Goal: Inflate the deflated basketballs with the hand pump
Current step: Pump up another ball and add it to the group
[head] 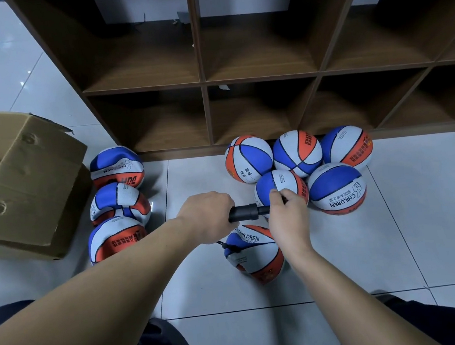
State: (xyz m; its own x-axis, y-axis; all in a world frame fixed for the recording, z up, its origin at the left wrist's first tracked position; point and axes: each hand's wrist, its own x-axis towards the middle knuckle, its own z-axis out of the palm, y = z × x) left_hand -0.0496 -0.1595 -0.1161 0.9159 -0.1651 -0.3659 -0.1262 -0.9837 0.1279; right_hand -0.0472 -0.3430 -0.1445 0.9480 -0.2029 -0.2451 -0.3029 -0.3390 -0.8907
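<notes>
A black hand pump lies level above the floor between my hands. My left hand grips its left end. My right hand grips the right end, which its fingers hide. A thin black hose runs from the pump down to a soft, dented red, white and blue basketball on the tiles below. Three caved-in basketballs lie in a row on the left. Several round, firm basketballs cluster at the foot of the shelf on the right.
A brown wooden cubby shelf with empty compartments stands straight ahead. An open cardboard box sits on the white tiled floor at the left. My knees in dark trousers frame the bottom corners.
</notes>
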